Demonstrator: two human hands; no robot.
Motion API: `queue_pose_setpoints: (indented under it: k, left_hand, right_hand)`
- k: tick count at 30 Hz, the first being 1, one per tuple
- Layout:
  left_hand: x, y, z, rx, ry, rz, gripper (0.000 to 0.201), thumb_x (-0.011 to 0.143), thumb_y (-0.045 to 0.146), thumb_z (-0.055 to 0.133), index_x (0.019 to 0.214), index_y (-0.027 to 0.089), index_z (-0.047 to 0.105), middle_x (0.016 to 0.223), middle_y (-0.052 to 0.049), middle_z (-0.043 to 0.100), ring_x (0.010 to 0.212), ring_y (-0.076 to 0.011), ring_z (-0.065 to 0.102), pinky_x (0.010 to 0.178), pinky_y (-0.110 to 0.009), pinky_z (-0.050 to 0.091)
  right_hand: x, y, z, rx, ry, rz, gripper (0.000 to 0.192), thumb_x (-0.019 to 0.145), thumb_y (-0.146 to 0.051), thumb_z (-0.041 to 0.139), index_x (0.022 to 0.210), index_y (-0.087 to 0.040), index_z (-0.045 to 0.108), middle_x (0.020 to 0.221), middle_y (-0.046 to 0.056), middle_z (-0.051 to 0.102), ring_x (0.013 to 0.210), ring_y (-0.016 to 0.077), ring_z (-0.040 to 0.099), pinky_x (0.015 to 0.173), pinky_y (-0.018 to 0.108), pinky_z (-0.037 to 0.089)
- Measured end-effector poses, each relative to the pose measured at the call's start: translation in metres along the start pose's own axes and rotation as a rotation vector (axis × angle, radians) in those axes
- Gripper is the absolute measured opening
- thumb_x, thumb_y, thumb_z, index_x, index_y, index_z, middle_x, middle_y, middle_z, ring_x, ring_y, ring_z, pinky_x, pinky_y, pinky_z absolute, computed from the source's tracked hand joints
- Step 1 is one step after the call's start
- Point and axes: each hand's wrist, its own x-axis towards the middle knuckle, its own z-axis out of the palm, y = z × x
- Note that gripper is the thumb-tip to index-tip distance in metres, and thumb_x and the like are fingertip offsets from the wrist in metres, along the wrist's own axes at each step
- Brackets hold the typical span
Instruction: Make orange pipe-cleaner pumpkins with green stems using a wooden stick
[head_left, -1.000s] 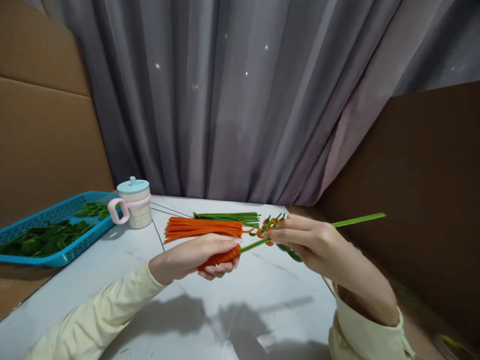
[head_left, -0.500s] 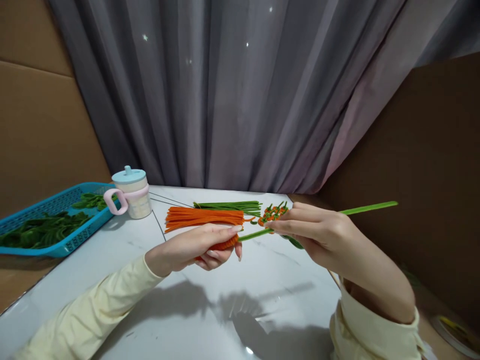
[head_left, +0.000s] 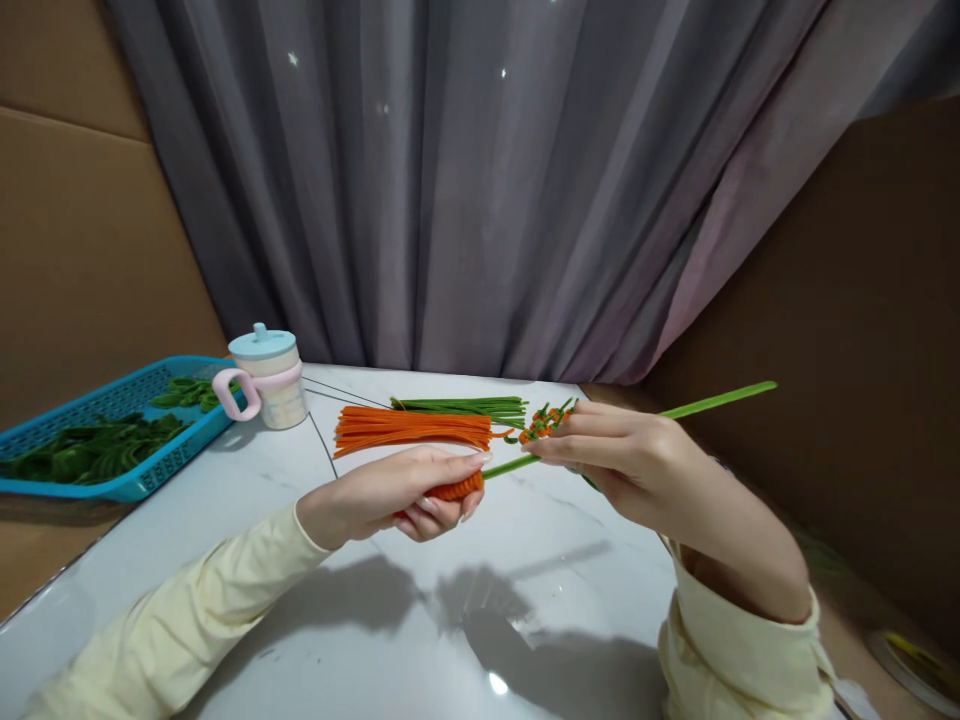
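Fingers and thumb of my left hand [head_left: 416,490] are closed round an orange coil of fuzzy pipe cleaner [head_left: 459,488], ribbed and carrot-like. A green pipe cleaner [head_left: 514,466] comes out of the coil's right end. My right hand [head_left: 622,445] pinches that green stem a short way from the coil, and its free end sticks out past the hand to the upper right. Behind my hands lie a bundle of orange pipe cleaners [head_left: 412,429] and a bundle of green pipe cleaners [head_left: 465,407]. Small orange-and-green pieces [head_left: 544,422] sit just beyond my right fingers, which partly hide them.
On the left a blue basket [head_left: 135,485] holds green leafy pieces [head_left: 97,450]. Beside it stands a lidded cup [head_left: 281,385] with a pink handle. A grey curtain [head_left: 465,200] hangs behind the white marbled table [head_left: 360,640]. A roll of tape [head_left: 915,665] lies at lower right.
Both hands keep their hold on the coil and the green stem. My right hand has shifted slightly left along with the stem's free end. The view has moved a little.
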Motion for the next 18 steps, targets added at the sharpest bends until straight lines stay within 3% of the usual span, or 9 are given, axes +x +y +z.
queue_pose_setpoints:
  k: [6,10,14,18]
  left_hand:
    - [0.003,0.000,0.003,-0.055,-0.016,-0.036,0.045,0.087,0.055,0.048,0.065,0.016,0.042,0.049,0.009,0.020,0.043,-0.0045,0.010,0.036,-0.015,0.009]
    - [0.006,-0.003,0.001,-0.174,-0.071,-0.054,0.045,0.089,0.057,0.042,0.074,0.015,0.050,0.051,0.007,0.030,0.041,-0.0046,0.014,0.033,-0.013,0.013]
    - [0.005,-0.004,-0.001,-0.206,-0.105,-0.054,0.043,0.091,0.055,0.038,0.087,0.016,0.055,0.055,0.004,0.039,0.041,-0.0057,0.023,0.031,-0.012,0.021]
    - [0.003,-0.003,-0.001,-0.192,-0.048,-0.092,0.038,0.089,0.052,0.046,0.078,0.016,0.052,0.051,0.007,0.031,0.039,-0.0043,0.015,0.029,-0.011,0.014]
  right_hand:
    - [0.014,0.000,0.019,0.103,-0.052,-0.051,0.030,0.089,-0.003,0.042,0.092,-0.016,0.069,0.071,0.004,0.063,0.067,0.0142,0.054,0.060,0.024,0.041]
    - [0.019,0.005,0.027,0.119,-0.050,-0.013,0.023,0.090,-0.007,0.046,0.091,-0.015,0.068,0.073,0.005,0.063,0.066,0.0136,0.055,0.060,0.023,0.041]
    - [0.018,0.013,0.023,0.108,-0.038,0.022,0.015,0.089,-0.013,0.053,0.086,-0.015,0.067,0.071,0.003,0.062,0.063,0.0125,0.056,0.058,0.022,0.042]
    - [0.016,0.017,0.015,0.119,-0.032,0.008,0.015,0.090,-0.014,0.052,0.087,-0.017,0.066,0.072,0.003,0.064,0.064,0.0121,0.057,0.059,0.021,0.043]
